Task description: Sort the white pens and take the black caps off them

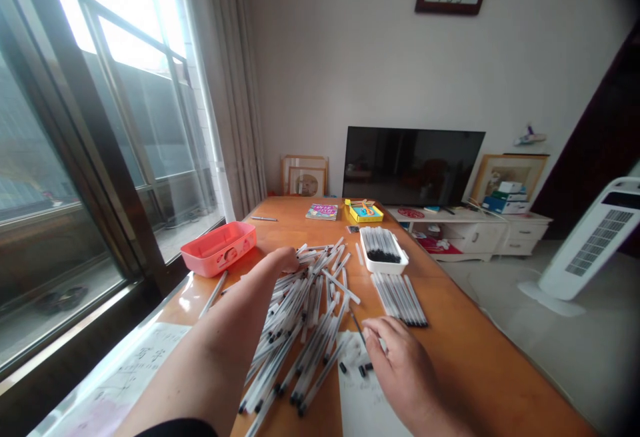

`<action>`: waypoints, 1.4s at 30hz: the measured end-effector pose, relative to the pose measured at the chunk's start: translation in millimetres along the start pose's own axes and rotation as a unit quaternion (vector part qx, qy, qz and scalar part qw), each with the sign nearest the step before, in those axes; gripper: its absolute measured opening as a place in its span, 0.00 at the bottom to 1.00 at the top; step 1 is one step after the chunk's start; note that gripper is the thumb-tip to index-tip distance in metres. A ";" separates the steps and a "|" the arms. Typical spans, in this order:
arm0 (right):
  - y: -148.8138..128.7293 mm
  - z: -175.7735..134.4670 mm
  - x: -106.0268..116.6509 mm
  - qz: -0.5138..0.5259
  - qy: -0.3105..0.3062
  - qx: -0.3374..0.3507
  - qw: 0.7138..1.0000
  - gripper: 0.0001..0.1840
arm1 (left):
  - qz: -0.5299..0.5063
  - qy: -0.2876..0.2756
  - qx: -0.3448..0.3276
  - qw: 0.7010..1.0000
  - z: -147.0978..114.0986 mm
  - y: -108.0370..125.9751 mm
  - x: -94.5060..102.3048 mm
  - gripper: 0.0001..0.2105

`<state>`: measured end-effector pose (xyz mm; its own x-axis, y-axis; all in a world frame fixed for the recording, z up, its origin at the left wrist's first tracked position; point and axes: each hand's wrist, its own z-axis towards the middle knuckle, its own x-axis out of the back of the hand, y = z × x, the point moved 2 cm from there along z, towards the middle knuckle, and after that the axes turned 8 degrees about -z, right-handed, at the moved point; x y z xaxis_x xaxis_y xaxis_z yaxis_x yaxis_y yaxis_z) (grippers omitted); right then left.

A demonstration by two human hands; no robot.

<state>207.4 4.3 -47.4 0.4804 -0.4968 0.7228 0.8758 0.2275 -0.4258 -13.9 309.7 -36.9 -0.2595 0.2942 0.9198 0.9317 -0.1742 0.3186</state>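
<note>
My left hand (286, 261) reaches across to the far left side of a large heap of clear-barrelled pens (300, 303) with black ends. Its fingers curl down and look closed at the pens; what they hold, if anything, is hidden. Close to me on the right, my right hand (395, 360) pinches a thin dark stick (358, 327) that looks like a pen refill, its far end at the heap's edge. Several small black caps (363, 370) lie on a white paper (357, 407) beside that hand. A row of pens (400, 299) lies side by side beyond it.
A white box (389, 267) full of pens stands behind the row. A red plastic basket (220, 248) sits at the left edge. Further back are a booklet (321, 211), a yellow box (366, 212) and a single pen (264, 219). Printed paper (140, 370) lies near left.
</note>
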 end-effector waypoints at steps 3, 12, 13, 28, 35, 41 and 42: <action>-3.0 1.0 3.5 0.000 0.006 0.002 1.000 0.14 | 0.027 -0.015 0.024 0.999 -4.0 1.9 1.3 0.16; -4.5 2.3 7.8 -0.006 0.010 0.010 1.000 0.15 | 0.045 0.071 0.011 0.996 -41.1 5.0 23.1 0.19; -4.6 2.3 8.2 -0.006 0.009 0.011 1.000 0.15 | 0.046 0.082 0.007 0.996 -47.6 6.4 27.6 0.19; -0.7 1.1 7.0 -0.014 0.028 0.019 0.999 0.15 | 0.093 0.086 -0.086 0.988 -196.7 48.0 -1.1 0.14; -0.1 0.6 8.5 -0.007 0.030 0.012 0.999 0.16 | 0.086 0.107 -0.100 0.986 -230.2 51.0 -28.8 0.19; -2.9 0.0 9.7 -0.003 0.027 0.015 1.000 0.16 | 0.065 0.145 -0.100 0.982 -248.7 52.0 -36.3 0.21; -3.7 -0.2 9.7 -0.002 0.024 0.014 1.000 0.15 | 0.062 0.147 -0.101 0.982 -251.6 52.4 -37.6 0.21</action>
<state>208.9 -1.5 -38.9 0.4744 -0.5376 0.6971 0.8791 0.2482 -0.4069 -19.2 53.1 2.8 -0.2365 -0.0207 0.9714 0.8993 -0.3833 0.2107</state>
